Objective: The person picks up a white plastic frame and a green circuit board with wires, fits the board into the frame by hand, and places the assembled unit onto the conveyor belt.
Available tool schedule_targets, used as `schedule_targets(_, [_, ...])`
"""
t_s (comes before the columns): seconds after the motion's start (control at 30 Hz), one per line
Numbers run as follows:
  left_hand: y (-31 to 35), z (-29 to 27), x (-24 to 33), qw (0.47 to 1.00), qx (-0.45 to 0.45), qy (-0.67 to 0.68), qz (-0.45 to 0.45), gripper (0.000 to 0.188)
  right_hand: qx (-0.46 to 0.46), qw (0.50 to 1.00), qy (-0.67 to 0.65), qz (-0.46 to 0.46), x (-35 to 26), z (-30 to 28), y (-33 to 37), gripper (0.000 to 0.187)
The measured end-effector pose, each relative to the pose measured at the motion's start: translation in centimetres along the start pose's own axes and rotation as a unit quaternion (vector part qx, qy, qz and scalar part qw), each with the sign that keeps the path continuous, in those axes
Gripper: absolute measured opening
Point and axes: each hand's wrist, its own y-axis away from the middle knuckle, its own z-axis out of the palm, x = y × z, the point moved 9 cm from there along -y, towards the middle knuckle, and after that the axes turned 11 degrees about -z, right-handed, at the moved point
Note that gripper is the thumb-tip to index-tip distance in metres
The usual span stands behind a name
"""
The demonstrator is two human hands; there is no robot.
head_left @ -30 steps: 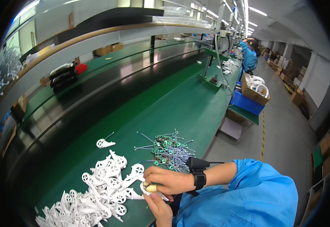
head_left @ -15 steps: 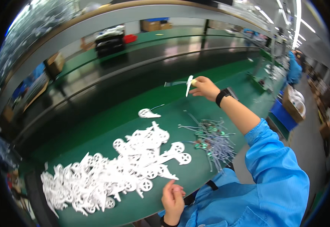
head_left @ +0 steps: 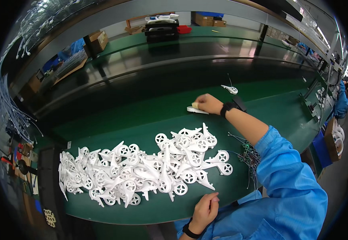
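Observation:
My right hand [head_left: 209, 104], a yellow cover on one fingertip, is closed at a white plastic teardrop-shaped part [head_left: 197, 110] on the dark green belt. The fingers hide part of its round end. Farther right on the belt lies a similar white part [head_left: 232, 90] with a thin wire rising from it. Near the front edge, my left hand [head_left: 206, 209] is loosely closed, and nothing shows in it. Between the hands and to the left spreads a pile of white parts [head_left: 142, 170] with spoked round ends. Small green circuit boards with grey wires [head_left: 249, 158] lie partly behind my right forearm.
The green tabletop [head_left: 114, 216] ends in a curved edge before me. A black bin-like object [head_left: 50, 180] stands at the left end, near hanging pale wires [head_left: 12, 104]. A shelf beam [head_left: 150, 14] crosses above. Beyond the right end are a blue bin [head_left: 322, 146] and another person [head_left: 340, 104].
The view has swung left. The wired white part that my right hand held now lies on the belt, and that hand is at the other white part. My left hand stays near the edge.

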Motion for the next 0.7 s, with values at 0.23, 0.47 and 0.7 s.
schedule_targets(0.23, [-0.1,-0.2,-0.2,0.999,0.027,-0.035,0.012,0.014,0.102,0.980,-0.169,0.036,-1.7,-5.7,0.9,0.054])
schedule_targets(0.47, [0.1,0.8,-0.6,0.998,0.017,-0.050,0.015,0.014,0.068,0.993,-0.015,0.100,0.9,-12.5,14.8,0.022])
schedule_targets(0.7, [1.9,6.2,0.3,0.983,-0.071,0.113,-0.126,0.022,0.217,0.951,-0.221,-0.016,-9.7,-10.3,25.9,0.023])
